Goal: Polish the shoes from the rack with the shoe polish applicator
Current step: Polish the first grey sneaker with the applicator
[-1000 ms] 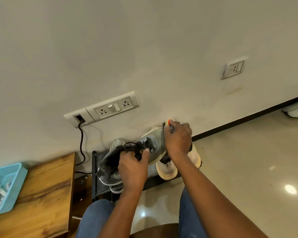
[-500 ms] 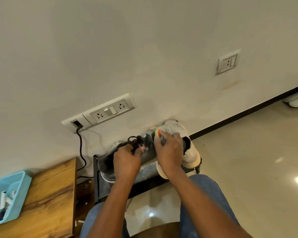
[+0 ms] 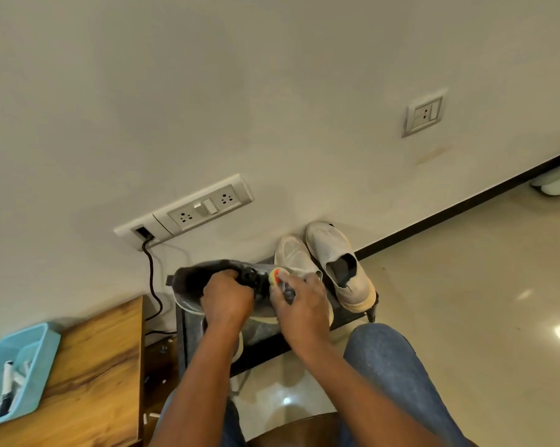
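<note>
The step in hand, as I judge it, is the polishing of the grey shoe [image 3: 207,279], which lies over the top of the black rack [image 3: 352,312]. The left hand [image 3: 227,300] grips this shoe at its laced part, fingers curled around it, and keeps it steady. The right hand [image 3: 301,306] is closed around the shoe polish applicator [image 3: 277,275], and only the round red and yellow end of it shows above the fingers; this end seems to touch the shoe just beside the laces, but the contact itself is partly hidden.

The grey shoe lies with its long axis roughly along the rack, from side to side. Its dark opening is turned away from the white shoes [image 3: 333,262], which stand on the same rack to the other side of it, so I think its toe points toward them, under the right hand. The applicator points up and away from the person, toward the wall.

The next move probably calls for short strokes along the upper of the shoe, with the left hand turning it so that an untreated side comes up. The white shoes look not yet treated, so much of the task is left.
</note>
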